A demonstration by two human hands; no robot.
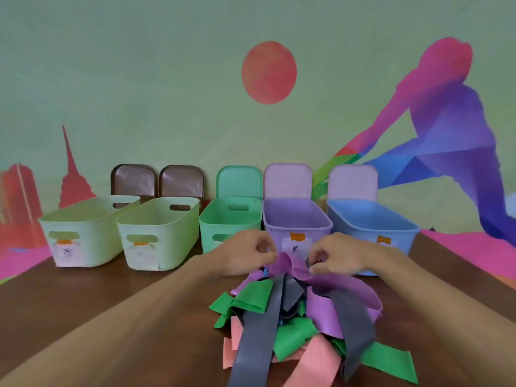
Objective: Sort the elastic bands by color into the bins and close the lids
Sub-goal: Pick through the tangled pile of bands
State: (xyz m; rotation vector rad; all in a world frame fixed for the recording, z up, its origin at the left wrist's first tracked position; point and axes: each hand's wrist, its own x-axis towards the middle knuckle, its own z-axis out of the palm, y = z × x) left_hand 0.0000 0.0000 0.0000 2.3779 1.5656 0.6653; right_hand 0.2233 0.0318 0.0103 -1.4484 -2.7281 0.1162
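Left hand [251,254]: fingers curled, pinching the top of a purple band [287,263].
Right hand [336,255]: curled likewise, pinching the same band, which is bunched between the two hands.
Purple band: held at the far edge of the pile [293,331]. Its lower part runs back into the heap, with grey bands [259,339] lying across it.
Pile: green, pink, grey and purple bands, tangled, on the counter [111,303] just in front of the bins.
Bins: five in a row, all open, no band visible inside any. Purple bin [296,216] directly behind the hands, green bin [229,222] to its left, blue bin [371,219] to its right.
Lids [240,181]: propped upright behind the bins.
Risk: lifting the purple band may drag the grey bands along, putting a wrong colour in the purple bin or scattering the pile. The stretched band could also snap free of one pinch
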